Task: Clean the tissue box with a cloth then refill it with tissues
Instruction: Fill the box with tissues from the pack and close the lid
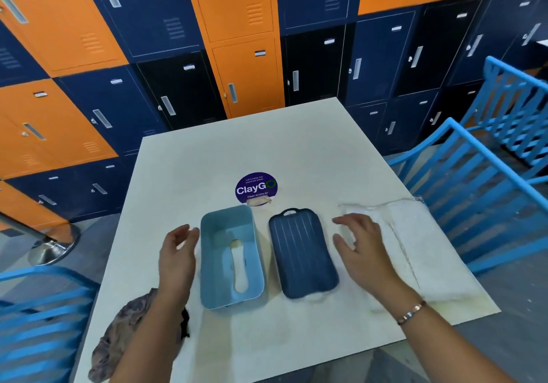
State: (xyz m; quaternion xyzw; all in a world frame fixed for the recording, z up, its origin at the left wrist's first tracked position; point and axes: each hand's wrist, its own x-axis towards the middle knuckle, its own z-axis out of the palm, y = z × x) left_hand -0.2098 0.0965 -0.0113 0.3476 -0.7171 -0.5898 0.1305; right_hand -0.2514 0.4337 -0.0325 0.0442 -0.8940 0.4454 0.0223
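While the left hand (178, 252), empty and spread, flanks the tissue box's (221, 234) long side, the right hand (358, 243), likewise empty, hovers just beside the tissues (421, 243).

Operator's body, head view: two bare hands, two bare forearms, one item of jewellery.

Left hand (178, 252) and left forearm (148, 332) show bare from fingertips to the lower frame edge. Right hand (360, 243) and right forearm (456, 350) likewise bare. On the right wrist sits a thin bracelet (410, 313): a slim metallic band, rose-gold in tone, with a few brighter silvery links and darker sections between them, lying close against the wrist. Clasp type too small to tell. Nails blurred, colour not readable.
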